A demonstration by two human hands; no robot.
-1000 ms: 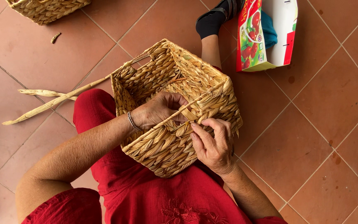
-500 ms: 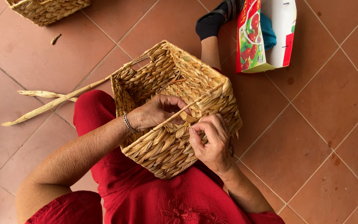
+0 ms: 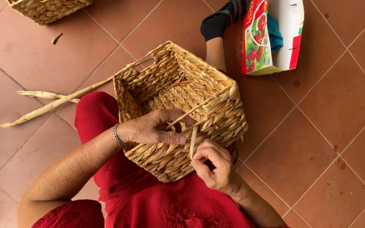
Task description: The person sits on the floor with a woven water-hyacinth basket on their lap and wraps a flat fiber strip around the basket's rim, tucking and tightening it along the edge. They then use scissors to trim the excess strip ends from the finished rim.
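Head view | left hand (image 3: 151, 128) clamps woven basket (image 3: 180, 109) rim | right hand (image 3: 212, 164) pinches loose straw strand (image 3: 193, 141) | best pulled snug, basket steadied on lap.

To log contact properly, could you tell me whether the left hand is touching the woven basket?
Touching: the head view shows the left hand pressed on the woven basket's near rim.

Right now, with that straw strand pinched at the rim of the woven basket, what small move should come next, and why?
Probably draw the pale straw strand down snug with the right hand. It stands loose against the rim of the square woven straw basket, while the left hand braces that rim.
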